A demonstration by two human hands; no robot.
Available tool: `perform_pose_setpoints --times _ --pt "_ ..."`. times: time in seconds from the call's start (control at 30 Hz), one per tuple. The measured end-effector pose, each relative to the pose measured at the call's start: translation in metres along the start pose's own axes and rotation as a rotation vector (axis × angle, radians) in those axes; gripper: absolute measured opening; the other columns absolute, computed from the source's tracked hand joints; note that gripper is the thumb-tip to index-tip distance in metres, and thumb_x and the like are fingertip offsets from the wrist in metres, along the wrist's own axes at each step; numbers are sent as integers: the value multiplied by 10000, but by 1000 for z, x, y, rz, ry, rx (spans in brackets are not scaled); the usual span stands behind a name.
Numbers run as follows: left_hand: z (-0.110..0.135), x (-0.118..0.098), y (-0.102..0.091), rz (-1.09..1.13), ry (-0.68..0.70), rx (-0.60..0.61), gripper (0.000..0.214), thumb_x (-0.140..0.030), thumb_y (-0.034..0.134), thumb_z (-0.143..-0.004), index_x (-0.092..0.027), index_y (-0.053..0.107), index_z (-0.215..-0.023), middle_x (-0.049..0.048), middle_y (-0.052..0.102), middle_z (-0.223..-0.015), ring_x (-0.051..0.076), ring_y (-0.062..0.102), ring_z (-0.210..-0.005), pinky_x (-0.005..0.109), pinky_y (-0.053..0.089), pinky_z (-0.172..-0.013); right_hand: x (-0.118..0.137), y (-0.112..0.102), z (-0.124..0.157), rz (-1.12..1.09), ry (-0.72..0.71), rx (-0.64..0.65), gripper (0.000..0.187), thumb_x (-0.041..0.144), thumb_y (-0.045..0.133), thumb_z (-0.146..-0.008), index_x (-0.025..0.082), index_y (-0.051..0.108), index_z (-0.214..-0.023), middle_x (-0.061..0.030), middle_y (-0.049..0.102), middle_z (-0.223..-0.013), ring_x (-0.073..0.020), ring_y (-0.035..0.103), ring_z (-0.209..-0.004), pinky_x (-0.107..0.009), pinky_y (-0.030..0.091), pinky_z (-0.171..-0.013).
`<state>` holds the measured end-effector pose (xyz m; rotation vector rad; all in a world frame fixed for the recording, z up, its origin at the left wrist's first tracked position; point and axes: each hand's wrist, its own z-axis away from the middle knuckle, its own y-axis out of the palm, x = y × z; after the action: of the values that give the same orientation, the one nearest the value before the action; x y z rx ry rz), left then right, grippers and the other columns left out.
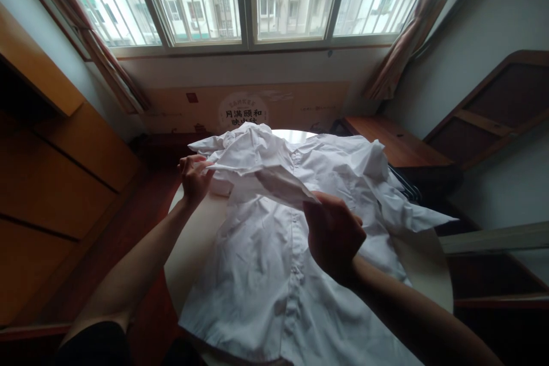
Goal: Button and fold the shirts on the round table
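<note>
A white button-up shirt (266,257) lies spread over a round pale table (193,240), its button placket running down the middle. Its left-hand sleeve (244,151) is lifted and stretched between my two hands. My left hand (195,177) pinches the sleeve's outer end at the table's left side. Above the shirt's middle, my right hand (334,231) is closed on the nearer edge of the same raised cloth. The other sleeve (403,209) lies crumpled toward the right, its tip sticking out past the table edge. My right hand and forearm hide part of the shirt front.
Beyond the table are a barred window (246,0) and a printed banner (300,106) on the wall. A wooden desk (398,140) stands at the back right, with dark chair parts (405,183) beside the table. Orange-brown cabinets (55,177) line the left.
</note>
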<state>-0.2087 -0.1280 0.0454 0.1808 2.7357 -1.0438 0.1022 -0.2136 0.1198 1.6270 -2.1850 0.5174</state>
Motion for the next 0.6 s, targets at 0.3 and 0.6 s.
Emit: perform_pose_setpoints --times 0.3,0.6 --pt "52 -21 -14 -8 -363 558 177 -198 536 -743 -182 504 -570 57 553 -594 192 530 -602 277 363 -594 2 -20 29 -226 -262 441 343 24 475 -847 112 571 -1165 -113 726 -986 -195 687 -966 -311 583 -805" --pt "73 -53 -18 848 -664 430 201 -349 552 -727 -149 568 -719 28 613 -659 171 558 -602 257 428 -556 12 -38 27 -158 -417 556 325 62 463 -878 62 544 -1193 -135 712 -1045 -190 633 -1086 -294 551 -890"
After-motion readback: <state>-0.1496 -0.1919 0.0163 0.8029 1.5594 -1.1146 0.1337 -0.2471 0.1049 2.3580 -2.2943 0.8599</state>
